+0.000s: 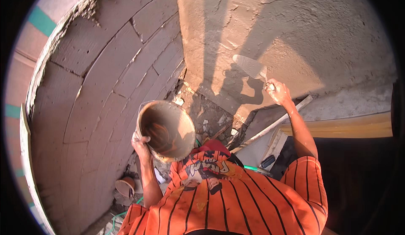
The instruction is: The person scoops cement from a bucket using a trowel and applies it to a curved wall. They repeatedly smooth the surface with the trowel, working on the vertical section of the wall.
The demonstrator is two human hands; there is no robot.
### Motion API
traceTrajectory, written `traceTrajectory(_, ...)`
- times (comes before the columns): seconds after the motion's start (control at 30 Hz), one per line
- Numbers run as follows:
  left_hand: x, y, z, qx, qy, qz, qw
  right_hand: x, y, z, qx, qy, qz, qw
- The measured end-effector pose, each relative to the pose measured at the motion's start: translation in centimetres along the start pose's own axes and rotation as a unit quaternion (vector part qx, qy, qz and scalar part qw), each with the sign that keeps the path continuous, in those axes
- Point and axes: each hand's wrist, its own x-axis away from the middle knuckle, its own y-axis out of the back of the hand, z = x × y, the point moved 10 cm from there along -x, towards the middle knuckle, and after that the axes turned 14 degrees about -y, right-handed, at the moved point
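Note:
My left hand (142, 145) grips the rim of a mortar-stained bucket (182, 127), thumb over the edge. The bucket tilts so that its inside shows, with wet grey-brown residue at the bottom. Out to the right, my right hand (277, 92) is closed round the handle of a trowel (249, 66). The trowel's flat blade points up and left, close to the plastered wall (295, 20); whether it touches the wall I cannot tell. Shadows of my head, arm and the trowel fall on that wall.
A bare block wall (101, 87) with open joints rises at left, meeting the plastered wall in a corner. Rubble (211, 117) lies at its foot. A wooden strip (274, 123) leans at right. A small bucket (125, 186) and a green hose (120, 214) are low at left.

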Motion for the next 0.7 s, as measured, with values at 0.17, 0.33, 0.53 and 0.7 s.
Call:
traceTrajectory(0.17, 0.2, 4.3, -1.2, 0.031, -0.034, -0.078, 0.996, 8.9, -7.1, 12.5, -0.291, 0.167, 0.076, 0.939)
traceTrajectory(0.33, 1.9, 6.9, -1.4, 0.052, -0.072, -0.184, 0.979, 17.4, -14.7, 20.9, -0.211, 0.236, 0.224, 0.922)
traceTrajectory(0.53, 7.1, 15.6, 3.0, -0.066, -0.09, -0.326, 0.939, 15.1, -23.2, 18.0, -0.106, 0.226, 0.298, 0.921)
traceTrajectory(0.7, 15.7, 21.8, 5.2, -0.078, -0.051, -0.458, 0.884, 11.8, -27.6, 15.5, -0.191, 0.067, 0.436, 0.877)
